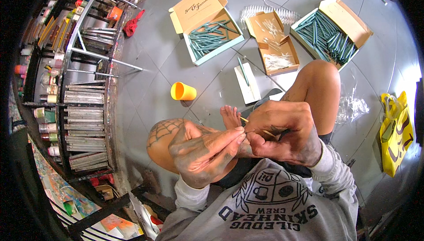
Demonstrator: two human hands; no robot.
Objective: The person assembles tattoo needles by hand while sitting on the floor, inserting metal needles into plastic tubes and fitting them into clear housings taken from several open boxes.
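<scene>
Two hands meet right over the person's lap, seen from the head camera looking straight down. The left hand (205, 150) is pinched tight, thumb and fingertips closed on the near end of a thin pale wooden stick (256, 127). The right hand (285, 130) curls around the same stick from the other side, fingers folded in, and the stick's tip pokes out just above the knuckles, near a bare foot (230, 116). The person sits on the grey tiled floor (150, 64) with knees drawn up.

Ahead on the floor, an open cardboard box of dark green sticks (207, 31) lies to the left, a second open box of green sticks (329, 29) to the right, and a smaller brown box holding pale thin slivers (274, 42) sits between them. An orange plastic cup (182, 91) lies on its side, well apart from the hands. A yellow bag (396, 130) rests at the right edge.
</scene>
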